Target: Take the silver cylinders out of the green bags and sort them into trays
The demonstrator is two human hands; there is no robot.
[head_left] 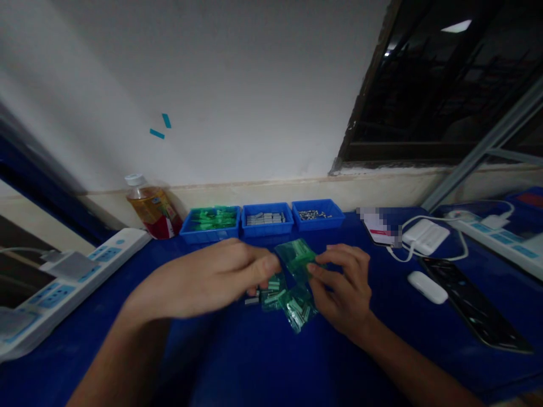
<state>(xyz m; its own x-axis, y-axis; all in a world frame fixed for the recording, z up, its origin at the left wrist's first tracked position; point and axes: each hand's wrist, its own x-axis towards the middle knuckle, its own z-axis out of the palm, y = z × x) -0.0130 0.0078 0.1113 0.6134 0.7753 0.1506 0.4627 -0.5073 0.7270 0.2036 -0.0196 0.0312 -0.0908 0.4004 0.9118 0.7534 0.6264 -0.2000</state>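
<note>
My right hand (343, 282) is closed, its thumb and fingers pinching the edge of a small green see-through bag (296, 252) with pale metal pieces inside. Just left of that bag is my left hand (224, 277), its fingers curled under and the thumb pressed in. Whatever it may hold is hidden. Below the hands, more green bags (298, 308) with metal pieces in them lie on the blue table (271, 362). A loose metal piece (251, 301) rests beside them, under my left fingertips.
Along the wall stand three blue trays: one with green bags (213, 216), one with metal bars (266, 218), one with small metal parts (314, 215). A drink bottle (153, 206) and power strip (85, 282) are left. Right are phones (475, 305), a white case (427, 287) and a charger (425, 236).
</note>
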